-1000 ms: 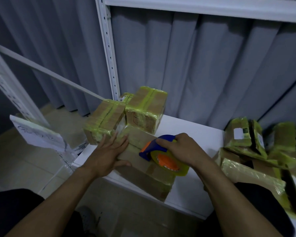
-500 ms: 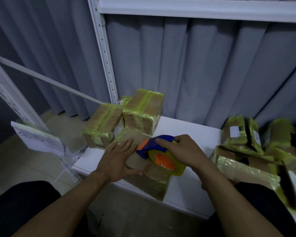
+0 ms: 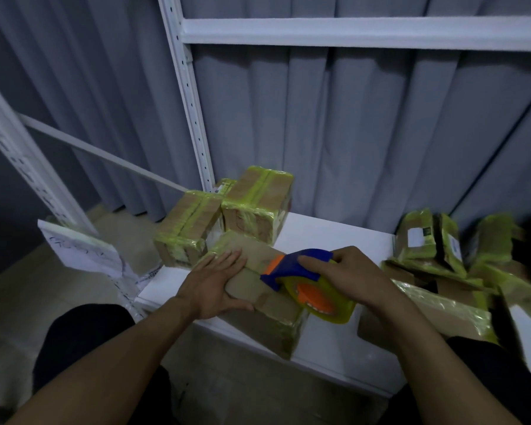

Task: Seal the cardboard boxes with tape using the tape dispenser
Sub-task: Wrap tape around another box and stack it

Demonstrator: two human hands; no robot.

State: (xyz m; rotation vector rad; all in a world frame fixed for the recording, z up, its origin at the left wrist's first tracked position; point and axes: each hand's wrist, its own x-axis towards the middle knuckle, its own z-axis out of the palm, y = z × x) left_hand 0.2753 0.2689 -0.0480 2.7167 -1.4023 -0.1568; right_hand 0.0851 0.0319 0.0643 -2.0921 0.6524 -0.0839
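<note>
1. Two bare hands work on one cardboard box (image 3: 252, 305) that lies at the front left of the white shelf board (image 3: 334, 237), its near end reaching the board's front edge.
2. The left hand (image 3: 212, 283) lies flat on the left part of the box top, fingers straight and close together, thumb spread toward the near side. It presses and grasps nothing.
3. The right hand (image 3: 350, 277) is curled over the tape dispenser (image 3: 298, 265) from above and grips it, forefinger lying along the blue handle.
4. The dispenser is blue with an orange front piece and an orange hub, and carries a yellow-green tape roll (image 3: 334, 314). Its front end rests on the middle of the box top, just beside the left hand. The roll sits over the box's right end.
5. Yellow-green tape already covers the far left corner and the near right end of this box.
6. Behind it, toward the back left corner of the board, stand two taped boxes: a lower one (image 3: 184, 231) at the left edge and a taller one (image 3: 258, 207) just beside it.
7. At the right end of the board lies a heap of taped parcels (image 3: 442, 240), some bearing white labels.
8. A white perforated upright (image 3: 190, 118) rises at the back left corner and a white crossbeam (image 3: 350, 33) runs above. Grey curtains (image 3: 380, 133) hang behind.
9. A handwritten paper sheet (image 3: 80, 250) hangs on the rack to the left.
</note>
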